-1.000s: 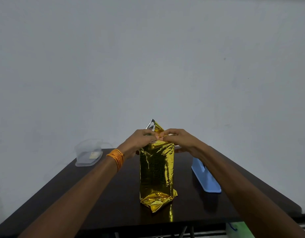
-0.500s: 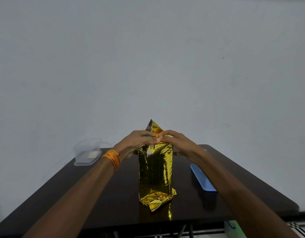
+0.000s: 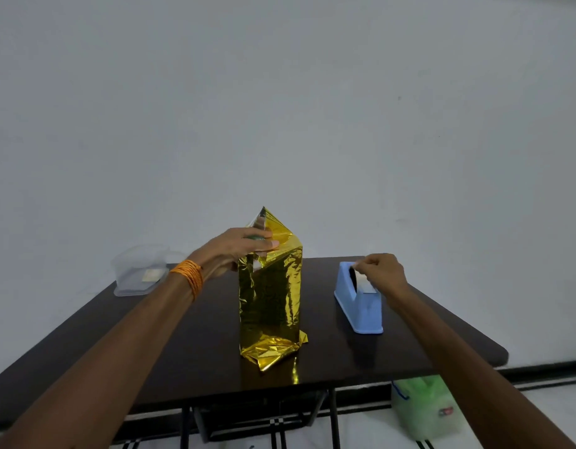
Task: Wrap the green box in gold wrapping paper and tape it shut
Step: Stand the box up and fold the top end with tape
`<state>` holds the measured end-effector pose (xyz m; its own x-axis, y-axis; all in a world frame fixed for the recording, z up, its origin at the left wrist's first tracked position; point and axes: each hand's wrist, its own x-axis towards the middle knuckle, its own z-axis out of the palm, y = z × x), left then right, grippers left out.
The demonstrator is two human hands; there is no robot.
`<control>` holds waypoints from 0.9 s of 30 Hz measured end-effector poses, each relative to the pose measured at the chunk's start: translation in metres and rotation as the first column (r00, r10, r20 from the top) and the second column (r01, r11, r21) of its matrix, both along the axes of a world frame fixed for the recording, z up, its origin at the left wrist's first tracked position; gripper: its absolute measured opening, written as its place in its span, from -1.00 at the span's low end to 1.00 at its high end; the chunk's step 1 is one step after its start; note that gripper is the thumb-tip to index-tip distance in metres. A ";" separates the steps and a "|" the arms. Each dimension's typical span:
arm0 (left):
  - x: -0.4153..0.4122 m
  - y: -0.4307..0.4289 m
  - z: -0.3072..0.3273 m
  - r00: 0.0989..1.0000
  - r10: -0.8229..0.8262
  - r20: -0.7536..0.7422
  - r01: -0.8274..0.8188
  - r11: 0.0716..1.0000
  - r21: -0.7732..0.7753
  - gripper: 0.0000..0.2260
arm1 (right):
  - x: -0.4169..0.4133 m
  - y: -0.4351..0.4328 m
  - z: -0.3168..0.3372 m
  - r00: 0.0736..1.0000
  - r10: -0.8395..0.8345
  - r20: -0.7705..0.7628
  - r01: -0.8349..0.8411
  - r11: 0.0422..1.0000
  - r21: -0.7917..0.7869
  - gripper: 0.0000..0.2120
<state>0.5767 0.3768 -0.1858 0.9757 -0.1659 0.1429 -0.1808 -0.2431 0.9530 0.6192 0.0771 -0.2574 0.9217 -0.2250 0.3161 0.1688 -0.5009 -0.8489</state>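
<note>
Head view: gold-wrapped box (image 3: 270,296) upright under left hand (image 3: 238,247), right hand (image 3: 382,273) on tape (image 3: 366,287).

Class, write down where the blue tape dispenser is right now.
The blue tape dispenser stands on the dark table, right of the upright gold-wrapped box in the head view, with the right hand pinching its tape.
</note>
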 end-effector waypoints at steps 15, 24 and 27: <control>-0.001 -0.002 0.001 1.000 0.018 -0.024 -0.019 0.999 -0.044 -0.58 | 0.020 -0.027 -0.038 0.947 -0.062 -0.315 0.145 0.958 0.247 -0.76; 0.002 -0.001 -0.003 1.000 0.005 -0.001 -0.005 0.998 -0.057 -0.58 | 0.027 -0.023 -0.030 0.922 -0.004 -0.387 0.160 0.914 0.372 -0.80; 0.001 0.000 -0.003 1.000 0.009 -0.001 -0.009 0.998 -0.055 -0.59 | 0.030 -0.024 -0.030 0.917 0.001 -0.399 0.163 0.911 0.378 -0.78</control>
<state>0.5782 0.3767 -0.1885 0.9773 -0.1487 0.1507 -0.1780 -0.1917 0.9652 0.6490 0.0531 -0.2872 0.9235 -0.3339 -0.1891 -0.2365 -0.1072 -0.9657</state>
